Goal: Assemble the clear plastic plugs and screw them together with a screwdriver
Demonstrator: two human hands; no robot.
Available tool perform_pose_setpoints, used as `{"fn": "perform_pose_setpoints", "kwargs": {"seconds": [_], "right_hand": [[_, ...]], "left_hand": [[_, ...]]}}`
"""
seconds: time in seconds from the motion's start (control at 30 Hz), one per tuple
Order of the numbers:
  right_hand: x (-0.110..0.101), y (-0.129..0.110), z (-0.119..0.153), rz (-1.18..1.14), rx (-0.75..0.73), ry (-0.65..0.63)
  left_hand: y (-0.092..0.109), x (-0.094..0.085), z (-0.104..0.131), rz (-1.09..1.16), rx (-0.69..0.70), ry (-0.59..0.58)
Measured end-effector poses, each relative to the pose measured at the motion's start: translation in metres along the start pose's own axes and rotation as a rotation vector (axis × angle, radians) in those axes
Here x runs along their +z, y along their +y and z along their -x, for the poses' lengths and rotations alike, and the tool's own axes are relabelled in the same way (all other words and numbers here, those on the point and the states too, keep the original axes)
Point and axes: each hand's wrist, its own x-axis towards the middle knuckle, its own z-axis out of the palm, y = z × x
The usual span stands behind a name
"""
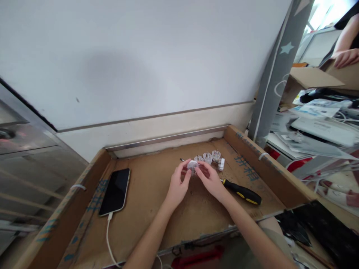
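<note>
Between my two hands, in the middle of the cardboard tray, is a small round white and clear plug [192, 164]. My left hand [178, 183] pinches it from the left, fingertips and thumb closed on its edge. From the other side, my right hand [211, 182] grips it with thumb and fingers. Just behind stand several clear plugs [207, 157] with metal pins, and a small white block-like piece [221, 164] beside them. A screwdriver [242, 192] with a black and yellow handle lies by my right wrist, its shaft partly hidden by my hand.
The cardboard tray [146, 194] has raised side walls and stands against a white wall panel. A phone [114, 192] with a white charging cable [108, 235] lies at left. At far right, another person's hand [346, 58] rests on an open carton [316, 77] above a cluttered table.
</note>
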Motion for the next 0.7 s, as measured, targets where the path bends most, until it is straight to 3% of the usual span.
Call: {"fn": "perform_pose_setpoints", "kwargs": {"seconds": [0.2, 0.43, 0.7], "right_hand": [[-0.001, 0.0034, -0.0034, -0.05, -0.002, -0.012], [-0.0036, 0.0038, -0.0036, -0.07, 0.002, -0.072], [-0.0034, 0.0019, -0.0038, 0.009, -0.062, -0.05]], "left_hand": [[-0.002, -0.001, -0.0026, -0.024, -0.03, 0.06], [0.0001, -0.0042, -0.0018, -0.208, 0.11, 0.075], [0.0038, -0.0045, 0.0, -0.16, 0.078, 0.108]]}}
